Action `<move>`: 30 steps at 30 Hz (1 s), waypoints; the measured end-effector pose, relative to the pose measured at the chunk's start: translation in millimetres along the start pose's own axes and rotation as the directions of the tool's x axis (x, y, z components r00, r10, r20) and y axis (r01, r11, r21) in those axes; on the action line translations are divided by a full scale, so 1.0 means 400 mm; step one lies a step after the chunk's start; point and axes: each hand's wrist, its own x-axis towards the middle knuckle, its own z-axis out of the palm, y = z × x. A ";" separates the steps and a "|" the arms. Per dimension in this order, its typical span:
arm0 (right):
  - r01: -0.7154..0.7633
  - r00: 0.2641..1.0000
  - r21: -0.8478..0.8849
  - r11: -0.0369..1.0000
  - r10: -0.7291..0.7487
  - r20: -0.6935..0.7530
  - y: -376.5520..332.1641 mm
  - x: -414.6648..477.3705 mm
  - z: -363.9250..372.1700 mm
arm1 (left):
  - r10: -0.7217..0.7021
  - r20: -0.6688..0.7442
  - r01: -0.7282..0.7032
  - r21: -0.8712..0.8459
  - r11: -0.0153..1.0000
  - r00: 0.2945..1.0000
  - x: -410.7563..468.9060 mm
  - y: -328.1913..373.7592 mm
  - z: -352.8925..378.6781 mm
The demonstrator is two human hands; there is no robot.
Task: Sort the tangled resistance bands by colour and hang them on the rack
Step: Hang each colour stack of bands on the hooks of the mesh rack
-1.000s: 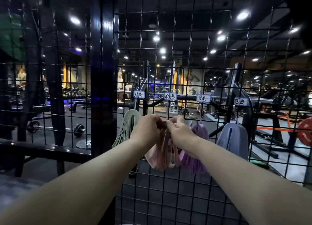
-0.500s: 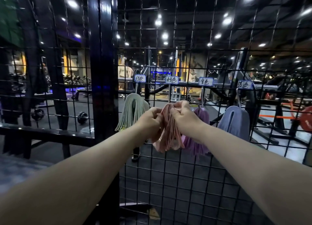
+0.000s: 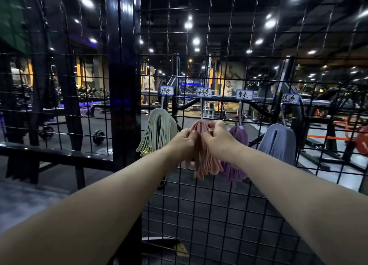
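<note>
Rack (image 3: 211,215): black wire grid panel; stands directly behind the grip and extends above, below and to both sides of it; a gym floor with weight machines shows through the mesh.
Post (image 3: 124,75): thick black upright; well to the left of the grip; forms the left edge of the grid panel.
Blue bands (image 3: 278,143): bundle draped over a hook; farthest right of the grip; apart from both hands.
Green bands (image 3: 159,131): bundle draped over a hook; just left of the grip; close beside the left hand; contact cannot be determined.
Pink bands (image 3: 203,161): the item held; the bundle's looped top sits just above the grip on the rack; loose ends hang below both hands.
Purple bands (image 3: 231,173): bundle hanging just right of the grip; partly hidden behind the right hand and wrist.
Left hand (image 3: 182,143): fingers curled; pinches the pink bands from the left side, near the top of the bundle.
Right hand (image 3: 218,139): fingers curled; pinches the pink bands from the right side; the two hands nearly meet across the bundle.
Labels: four small handwritten tags in a row above the grip; green label (image 3: 166,90); pink label (image 3: 204,93); purple label (image 3: 244,94); blue label (image 3: 290,99); one above each bundle.
Hook strip (image 3: 202,109): thin pale vertical piece; runs from the pink label down to the top of the pink bands.
</note>
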 end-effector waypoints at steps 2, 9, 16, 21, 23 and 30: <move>0.006 1.000 -0.008 1.000 -0.007 -0.012 -0.006 0.000 -0.005 | -0.002 -0.011 0.002 -0.021 1.000 1.000 0.005 -0.002 0.003; 0.068 0.998 -0.126 0.990 -0.067 0.009 0.004 -0.011 -0.010 | -0.007 0.016 0.008 -0.057 0.998 1.000 -0.001 -0.018 0.006; 0.130 0.991 -0.136 0.982 -0.133 -0.011 0.016 -0.025 -0.021 | 0.045 -0.112 -0.059 -0.121 0.991 0.993 0.018 -0.014 0.003; 0.201 0.974 -0.211 0.956 -0.218 -0.060 0.037 -0.038 -0.018 | 0.087 -0.207 -0.088 0.003 0.996 0.974 0.028 -0.022 0.012; 0.204 0.971 -0.236 0.950 -0.228 -0.076 0.038 -0.041 -0.014 | 0.044 -0.168 -0.062 -0.104 0.993 0.985 0.021 -0.019 0.013; 0.175 0.981 -0.283 0.943 -0.192 -0.031 0.032 -0.053 -0.003 | 0.039 -0.141 -0.060 -0.143 0.988 0.989 0.011 -0.032 0.015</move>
